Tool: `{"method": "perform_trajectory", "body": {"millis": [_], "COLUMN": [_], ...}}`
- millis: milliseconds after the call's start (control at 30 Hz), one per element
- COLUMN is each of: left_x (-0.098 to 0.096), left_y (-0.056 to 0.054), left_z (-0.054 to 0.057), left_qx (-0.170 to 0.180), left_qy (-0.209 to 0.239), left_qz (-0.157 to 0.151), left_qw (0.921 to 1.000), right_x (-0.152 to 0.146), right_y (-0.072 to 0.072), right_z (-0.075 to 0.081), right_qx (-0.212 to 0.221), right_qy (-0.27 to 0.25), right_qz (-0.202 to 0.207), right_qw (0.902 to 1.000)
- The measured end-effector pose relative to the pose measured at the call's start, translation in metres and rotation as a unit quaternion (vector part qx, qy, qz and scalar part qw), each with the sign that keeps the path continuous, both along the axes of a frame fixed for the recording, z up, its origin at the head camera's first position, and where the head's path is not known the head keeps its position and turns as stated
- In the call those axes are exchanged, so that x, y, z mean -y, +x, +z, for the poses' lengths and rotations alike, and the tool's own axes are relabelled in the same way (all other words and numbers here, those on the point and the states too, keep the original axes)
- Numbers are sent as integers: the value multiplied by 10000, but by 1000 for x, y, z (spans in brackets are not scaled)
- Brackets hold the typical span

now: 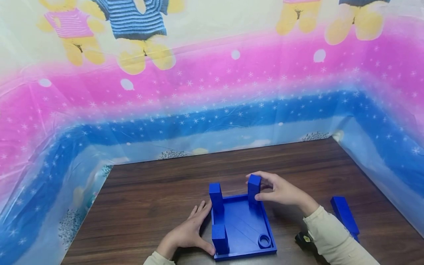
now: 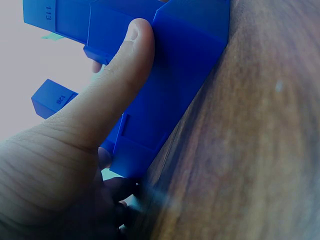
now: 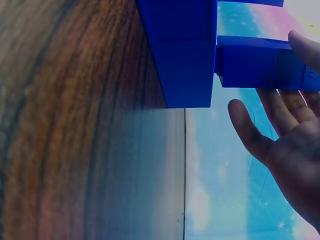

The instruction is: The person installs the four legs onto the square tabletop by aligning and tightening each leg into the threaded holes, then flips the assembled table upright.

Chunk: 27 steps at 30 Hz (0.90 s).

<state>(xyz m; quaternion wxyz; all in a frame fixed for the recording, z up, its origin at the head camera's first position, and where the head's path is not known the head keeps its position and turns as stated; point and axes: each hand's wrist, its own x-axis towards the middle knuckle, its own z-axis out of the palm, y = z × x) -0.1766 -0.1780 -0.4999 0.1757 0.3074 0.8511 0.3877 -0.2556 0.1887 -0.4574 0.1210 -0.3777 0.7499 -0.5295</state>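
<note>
A shallow blue tray [image 1: 238, 224] with a raised rim lies on the table. Blue rectangular posts stand upright at three of its corners: far left [image 1: 216, 197], near left [image 1: 220, 237] and far right [image 1: 254, 188]. At the near right corner is a round blue ring [image 1: 264, 241] with no post on it. My right hand [image 1: 283, 189] holds the far right post between thumb and fingers. Along the tray's left side rests my left hand [image 1: 188, 232], fingers spread by the far post, its thumb [image 2: 132, 55] pressed against the blue side near the front corner.
Another blue post [image 1: 344, 215] lies on the wooden table [image 1: 149, 198] to the right, partly hidden by my right sleeve. A small black object [image 1: 303, 241] with a yellow-green mark sits beside that sleeve. A printed cloth [image 1: 205, 95] hangs behind the table and round its sides.
</note>
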Motion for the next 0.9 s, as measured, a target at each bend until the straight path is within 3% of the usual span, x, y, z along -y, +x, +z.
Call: {"method": "perform_trajectory", "body": {"millis": [233, 433, 667, 900], "left_x": [0, 0, 0, 0], "left_y": [0, 0, 0, 0], "left_z": [-1, -2, -2, -2], "left_qx": [2, -41, -65, -135], "left_qy": [-44, -63, -32, -20], "left_qz": [28, 69, 60, 24], "left_qw": [10000, 9999, 10000, 9999], "right_x": [1, 2, 3, 5], "right_y": [1, 3, 3, 3], "right_z": [-1, -2, -3, -4], "right_qx": [-146, 77, -293, -396], "right_qy": [221, 175, 250, 272], "right_qz": [-328, -461, -574, -700], "right_qw": [9991, 9988, 9976, 9964]}}
